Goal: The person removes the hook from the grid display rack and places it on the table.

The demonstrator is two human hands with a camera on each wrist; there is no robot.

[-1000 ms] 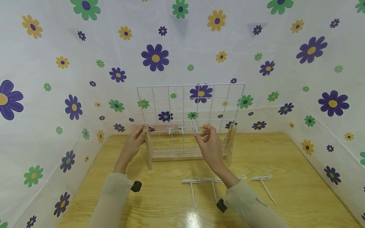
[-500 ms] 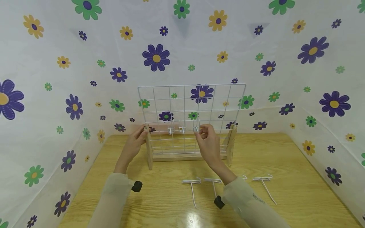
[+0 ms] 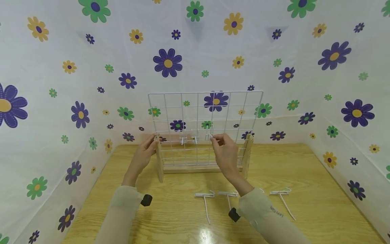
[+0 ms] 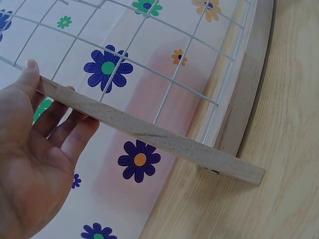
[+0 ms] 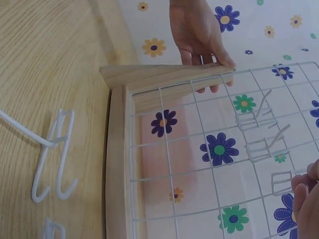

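A white wire grid panel [image 3: 189, 92] stands upright in a wooden frame on the table. My left hand [image 3: 143, 154] grips the top of the frame's left post [image 4: 149, 130], thumb on one side and fingers beneath in the left wrist view. With thumb and fingertips, my right hand [image 3: 226, 154] pinches a white wire display hook [image 5: 273, 184] at the grid, right of the middle. The fingers hide the hook's prong. Left of it, two more white hooks, one [image 3: 182, 140] and another [image 3: 195, 139], hang on the same row with prongs sticking out.
Several more wire hooks lie on the wooden table [image 3: 170, 210] in front of the frame, among them the leftmost hook [image 3: 204, 195] and the rightmost hook [image 3: 280, 192]. One is partly hidden under my right forearm. A flower-printed cloth [image 3: 195, 51] surrounds the table at the back and sides.
My right thumb and fingers have come together on the hook at the grid, and its wire frame sits slightly higher. The left hand keeps its hold on the post.
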